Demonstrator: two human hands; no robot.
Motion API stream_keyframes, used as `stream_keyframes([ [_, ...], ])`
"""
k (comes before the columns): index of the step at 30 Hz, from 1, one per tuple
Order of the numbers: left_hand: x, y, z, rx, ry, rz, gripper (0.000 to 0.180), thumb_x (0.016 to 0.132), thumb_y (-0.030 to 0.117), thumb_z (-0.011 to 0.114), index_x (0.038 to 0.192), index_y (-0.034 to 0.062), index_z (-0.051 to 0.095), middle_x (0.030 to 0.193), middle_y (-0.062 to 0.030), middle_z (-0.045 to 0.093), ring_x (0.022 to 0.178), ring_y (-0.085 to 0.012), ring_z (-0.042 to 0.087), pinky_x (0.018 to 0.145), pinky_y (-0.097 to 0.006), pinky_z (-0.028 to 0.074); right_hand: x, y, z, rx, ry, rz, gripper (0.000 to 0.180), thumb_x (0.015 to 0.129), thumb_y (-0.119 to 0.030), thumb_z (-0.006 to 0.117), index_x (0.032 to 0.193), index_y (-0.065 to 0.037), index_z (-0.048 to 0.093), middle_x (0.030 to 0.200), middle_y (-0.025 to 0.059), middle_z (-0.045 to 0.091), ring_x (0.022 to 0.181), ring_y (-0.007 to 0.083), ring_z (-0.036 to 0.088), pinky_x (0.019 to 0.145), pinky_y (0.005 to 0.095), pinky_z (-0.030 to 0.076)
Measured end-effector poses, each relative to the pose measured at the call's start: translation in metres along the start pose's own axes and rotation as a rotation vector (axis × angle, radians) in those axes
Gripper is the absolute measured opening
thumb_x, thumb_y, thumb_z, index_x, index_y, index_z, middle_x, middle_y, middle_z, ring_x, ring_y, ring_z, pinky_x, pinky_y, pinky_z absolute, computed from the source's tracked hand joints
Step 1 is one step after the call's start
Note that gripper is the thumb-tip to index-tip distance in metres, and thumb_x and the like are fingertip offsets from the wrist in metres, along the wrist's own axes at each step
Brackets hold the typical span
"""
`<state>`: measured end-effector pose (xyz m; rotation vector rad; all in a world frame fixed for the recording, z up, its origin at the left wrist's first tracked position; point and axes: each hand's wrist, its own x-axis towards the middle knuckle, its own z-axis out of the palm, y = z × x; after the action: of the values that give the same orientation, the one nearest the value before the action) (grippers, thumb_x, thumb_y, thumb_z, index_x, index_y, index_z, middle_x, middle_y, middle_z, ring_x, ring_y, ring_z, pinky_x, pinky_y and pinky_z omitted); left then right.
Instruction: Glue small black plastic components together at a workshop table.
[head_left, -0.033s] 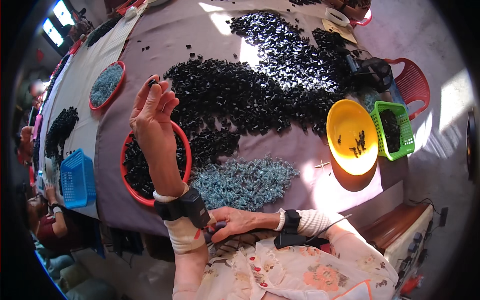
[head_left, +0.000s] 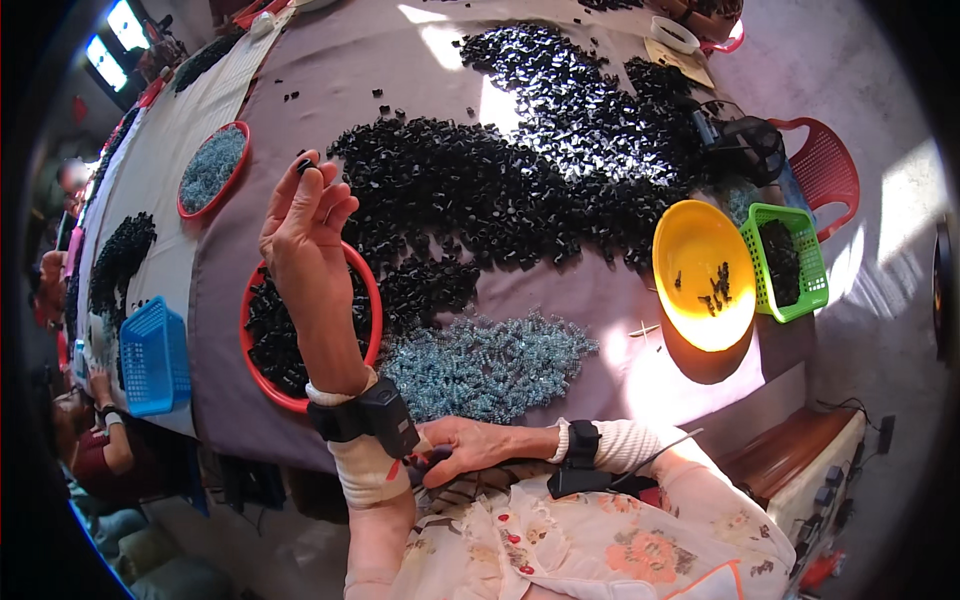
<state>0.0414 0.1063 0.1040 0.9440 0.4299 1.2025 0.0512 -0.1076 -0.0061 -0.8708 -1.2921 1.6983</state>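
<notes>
My left hand [head_left: 308,225] is raised above the rim of a red round basin [head_left: 376,330], with a small black piece [head_left: 305,166] pinched between thumb and forefinger. Its other fingers curl loosely. Black pieces fill the basin. Low in front of my body, my right hand [head_left: 458,446] is closed round a dark-handled tool [head_left: 432,458], largely hidden by my left forearm, so its kind is unclear. Just beyond that hand lies a heap of clear bluish small parts [head_left: 490,368]. A wide pile of small black pieces [head_left: 480,180] spreads across the cloth-covered table [head_left: 240,330].
To the right stand a yellow bowl [head_left: 690,240] with a few black pieces and a green basket [head_left: 822,285]. Leftward are a red-rimmed tray of bluish parts [head_left: 213,172] and a blue basket [head_left: 155,365]. A small fan [head_left: 750,150] sits by a red chair [head_left: 828,165]. Other people work at far left.
</notes>
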Motion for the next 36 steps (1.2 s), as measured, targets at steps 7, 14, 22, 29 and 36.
stream_keyframes([
  [7,-0.001,-0.001,0.006,-0.049,0.034,0.000,0.023,0.086,0.009,0.061,0.106,-0.0029,0.061,0.088,-0.0131,0.067,0.071,-0.0161,0.065,0.064,-0.025,0.055,0.001,-0.010,-0.011,0.103,0.115,-0.082,0.042,0.070,-0.021,0.066,0.109,-0.007,0.060,0.094,0.0026,0.056,0.084,0.0150,0.051,0.077,0.0285,0.042],
  [14,-0.003,-0.001,-0.001,-0.058,0.061,0.011,0.023,0.086,0.008,0.062,0.106,-0.0028,0.060,0.086,-0.0122,0.066,0.070,-0.0161,0.065,0.063,-0.025,0.055,-0.001,0.000,-0.005,0.215,0.114,-0.034,0.045,0.073,-0.021,0.066,0.116,-0.010,0.056,0.094,0.0016,0.056,0.084,0.0127,0.048,0.079,0.0276,0.041],
  [22,-0.005,-0.004,0.001,-0.047,0.050,-0.026,0.021,0.085,0.008,0.063,0.104,-0.0018,0.061,0.085,-0.0116,0.066,0.069,-0.0156,0.065,0.062,-0.026,0.055,-0.002,-0.005,-0.004,-0.048,-0.102,-0.023,0.041,0.073,-0.023,0.065,0.110,-0.005,0.058,0.088,0.0031,0.052,0.082,0.0147,0.049,0.074,0.0305,0.042],
  [29,-0.006,-0.002,0.006,-0.055,0.075,-0.029,0.020,0.085,0.008,0.064,0.102,-0.0008,0.063,0.085,-0.0106,0.066,0.068,-0.0153,0.065,0.062,-0.025,0.055,-0.004,-0.010,-0.011,0.209,0.092,-0.049,0.029,0.076,-0.015,0.065,0.102,-0.004,0.059,0.091,-0.0006,0.054,0.083,0.0120,0.049,0.076,0.0277,0.041],
  [36,-0.007,-0.007,0.004,-0.063,0.067,-0.048,0.020,0.084,0.007,0.064,0.103,-0.0013,0.062,0.085,-0.0111,0.066,0.067,-0.0154,0.064,0.061,-0.025,0.055,-0.008,0.003,-0.002,0.125,0.009,-0.008,0.026,0.076,-0.016,0.065,0.099,-0.003,0.060,0.090,0.0006,0.054,0.082,0.0122,0.049,0.075,0.0275,0.041],
])
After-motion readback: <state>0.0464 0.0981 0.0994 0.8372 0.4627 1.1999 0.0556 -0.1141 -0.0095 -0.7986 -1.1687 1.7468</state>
